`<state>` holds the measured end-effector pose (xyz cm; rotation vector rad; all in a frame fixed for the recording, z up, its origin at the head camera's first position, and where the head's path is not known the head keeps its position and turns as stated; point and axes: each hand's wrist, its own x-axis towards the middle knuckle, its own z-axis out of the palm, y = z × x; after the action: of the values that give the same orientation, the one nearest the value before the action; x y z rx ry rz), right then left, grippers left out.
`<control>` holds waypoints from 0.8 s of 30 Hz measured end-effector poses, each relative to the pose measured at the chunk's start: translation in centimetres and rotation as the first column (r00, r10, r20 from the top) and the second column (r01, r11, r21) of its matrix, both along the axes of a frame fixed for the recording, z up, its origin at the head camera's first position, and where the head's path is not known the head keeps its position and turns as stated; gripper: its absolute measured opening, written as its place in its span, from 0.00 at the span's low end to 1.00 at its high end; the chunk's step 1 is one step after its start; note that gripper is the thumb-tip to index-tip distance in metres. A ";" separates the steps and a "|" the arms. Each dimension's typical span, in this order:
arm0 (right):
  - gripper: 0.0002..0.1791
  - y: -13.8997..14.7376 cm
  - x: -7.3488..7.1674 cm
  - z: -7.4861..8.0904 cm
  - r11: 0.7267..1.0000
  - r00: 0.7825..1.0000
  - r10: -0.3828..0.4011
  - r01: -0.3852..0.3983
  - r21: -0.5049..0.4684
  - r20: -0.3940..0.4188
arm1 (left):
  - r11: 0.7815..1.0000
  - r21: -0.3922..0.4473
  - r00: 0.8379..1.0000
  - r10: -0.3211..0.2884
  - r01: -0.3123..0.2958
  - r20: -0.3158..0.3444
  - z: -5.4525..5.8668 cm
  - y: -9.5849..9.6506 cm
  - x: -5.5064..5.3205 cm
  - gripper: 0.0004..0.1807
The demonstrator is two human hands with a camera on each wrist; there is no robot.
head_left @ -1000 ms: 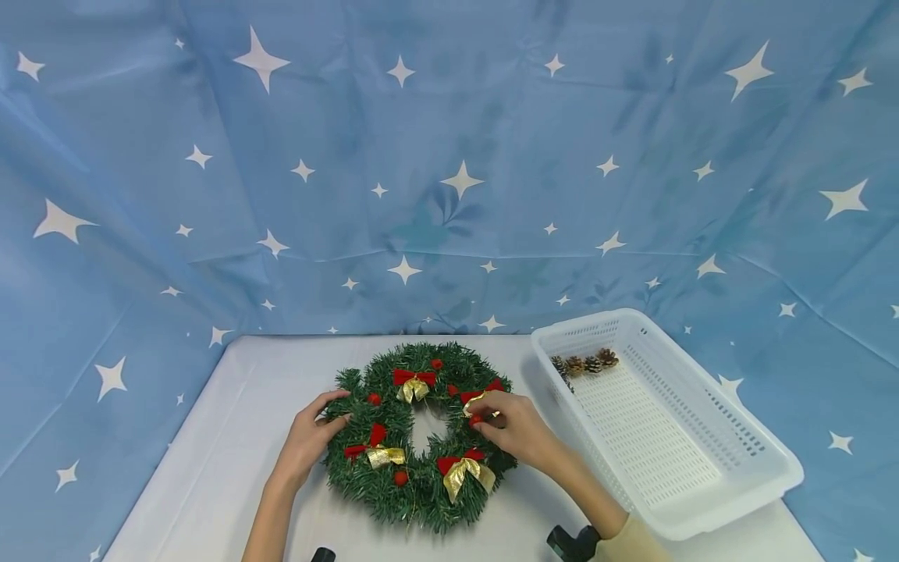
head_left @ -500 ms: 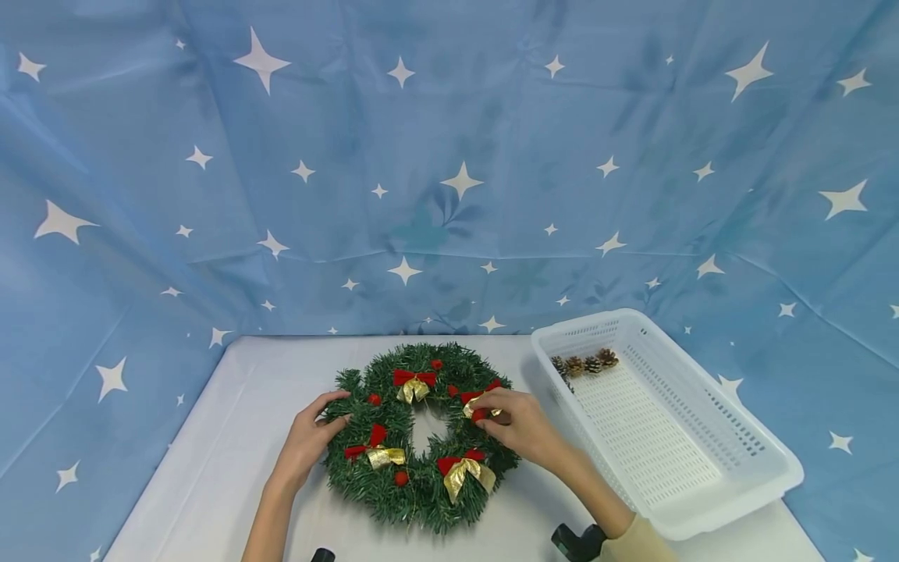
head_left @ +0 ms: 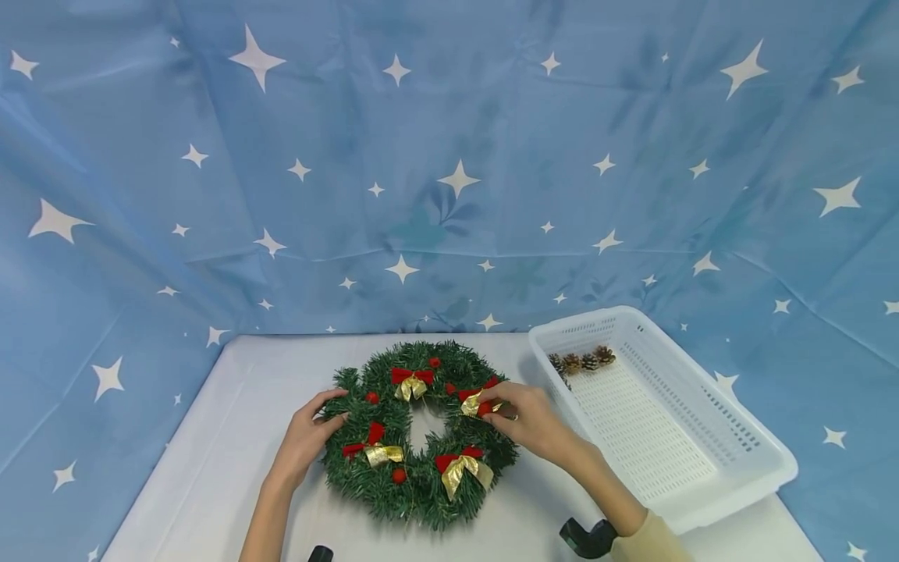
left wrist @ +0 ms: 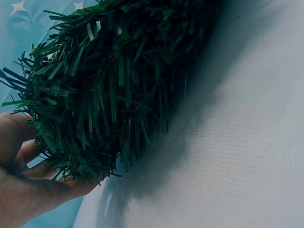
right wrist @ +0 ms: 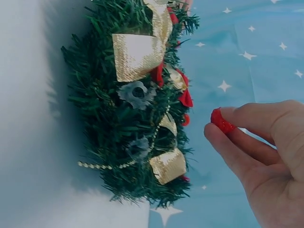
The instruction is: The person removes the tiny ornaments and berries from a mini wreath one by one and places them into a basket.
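Note:
A green tinsel wreath (head_left: 372,496) lies on the white table, trimmed with red-and-gold bows and small red balls. At its left edge my left hand (head_left: 303,439) grips the tinsel; in the left wrist view, thumb and fingers (left wrist: 78,187) go round the wreath's side. My right hand (head_left: 531,424) is over the wreath's right side, pinching a small red ball (right wrist: 221,121) between thumb and fingertips. The right wrist view shows that ball apart from the tinsel. Beside it in the head view is the upper right bow (head_left: 472,403), partly covered by my fingers.
A white plastic basket (head_left: 730,499) stands to the right of the wreath, with several pine cones (head_left: 588,361) in its far left corner. A blue star-patterned cloth (head_left: 456,234) hangs behind the table. A gold bead string (right wrist: 95,166) sticks out from the wreath's side.
My right hand has risen slightly and drawn a little to the right with the red ball, which now shows in front of the upper right bow. My left hand keeps its hold on the wreath.

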<state>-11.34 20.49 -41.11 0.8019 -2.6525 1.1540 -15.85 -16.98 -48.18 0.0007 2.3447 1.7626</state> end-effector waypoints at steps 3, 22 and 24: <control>0.15 0.3 0.1 0.5 1.000 0.999 0.006 -0.005 0.021 -0.036 | 1.000 0.001 1.000 -0.003 0.003 -0.003 0.0 0.0 0.0 0.25; 0.15 3.0 -0.1 2.6 0.998 0.998 -0.057 0.057 0.040 -0.004 | 1.000 -0.009 1.000 0.002 -0.002 0.008 0.0 -0.1 0.0 0.26; 0.15 3.3 -0.1 2.7 0.996 0.998 -0.068 0.069 0.049 -0.010 | 1.000 -0.007 1.000 -0.001 0.001 0.005 0.0 0.0 0.0 0.26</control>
<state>-11.45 23.80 -38.42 0.7160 -2.6892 1.0700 -15.87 -16.98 -48.21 -0.0037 2.3464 1.7521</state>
